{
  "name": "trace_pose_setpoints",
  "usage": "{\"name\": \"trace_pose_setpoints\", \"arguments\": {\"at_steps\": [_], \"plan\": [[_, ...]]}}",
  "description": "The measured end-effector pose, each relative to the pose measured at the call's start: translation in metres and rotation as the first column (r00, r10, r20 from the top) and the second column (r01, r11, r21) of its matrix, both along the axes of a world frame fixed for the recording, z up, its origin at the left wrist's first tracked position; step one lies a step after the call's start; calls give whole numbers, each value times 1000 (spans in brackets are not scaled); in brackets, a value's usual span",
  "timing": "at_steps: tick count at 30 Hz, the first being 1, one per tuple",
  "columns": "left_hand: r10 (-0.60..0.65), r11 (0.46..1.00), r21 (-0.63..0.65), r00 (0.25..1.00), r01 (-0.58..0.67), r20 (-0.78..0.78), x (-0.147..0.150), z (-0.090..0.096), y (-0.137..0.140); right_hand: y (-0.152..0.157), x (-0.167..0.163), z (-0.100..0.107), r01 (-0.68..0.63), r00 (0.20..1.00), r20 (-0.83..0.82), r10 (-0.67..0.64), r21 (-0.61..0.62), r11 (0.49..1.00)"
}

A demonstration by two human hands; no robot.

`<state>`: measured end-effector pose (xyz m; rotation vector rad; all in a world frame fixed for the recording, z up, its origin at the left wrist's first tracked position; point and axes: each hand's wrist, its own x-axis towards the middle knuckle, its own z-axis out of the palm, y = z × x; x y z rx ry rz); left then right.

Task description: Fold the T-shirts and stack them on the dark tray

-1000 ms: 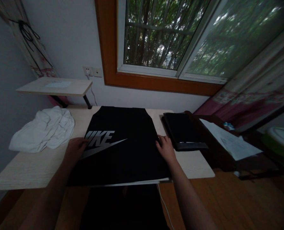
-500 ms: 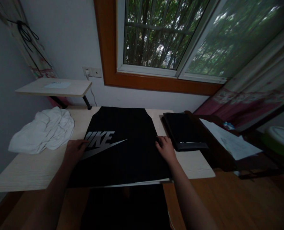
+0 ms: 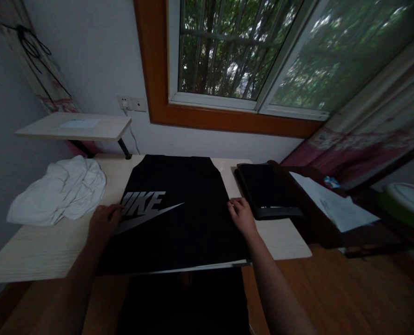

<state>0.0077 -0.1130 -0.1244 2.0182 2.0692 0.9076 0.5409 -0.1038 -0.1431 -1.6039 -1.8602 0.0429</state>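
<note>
A black shirt (image 3: 186, 232) with a grey NIKE print lies spread flat on the pale table, its front edge reaching the table's near side. No sleeves show at its sides. My left hand (image 3: 104, 223) is closed on the shirt's left edge, beside the print, with thumb and fingers together. On the opposite side my right hand (image 3: 241, 215) pinches the right edge at about the same height. The fingertips of both hands are partly lost against the dark cloth.
A crumpled white cloth (image 3: 58, 190) lies on the table (image 3: 43, 251) at left, below a small raised shelf (image 3: 109, 128). Dark folded items (image 3: 268, 188) sit at right, near a paper sheet (image 3: 329, 200) on dark furniture. A window (image 3: 224, 56) is behind.
My left hand has shifted slightly left along with the shirt's left edge. The right hand stays at the right edge. The whole view has moved a little.
</note>
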Motion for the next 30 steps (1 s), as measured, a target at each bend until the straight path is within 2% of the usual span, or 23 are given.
{"name": "trace_pose_setpoints", "arguments": {"at_steps": [8,16,24,30], "plan": [[-70,998,2,997,70,14,1,10,-6,-1,0,4,-48,999,-2,48,24,999],[-87,995,-36,993,90,77,-3,2,-6,-7,4,10,-99,994,-47,99,-1,995],[-211,976,-29,971,215,113,-2,2,-8,-8,5,10,-96,993,-63,96,11,995],[-289,955,54,957,290,-35,1,0,-2,-9,4,10,-100,995,0,100,6,995]]}}
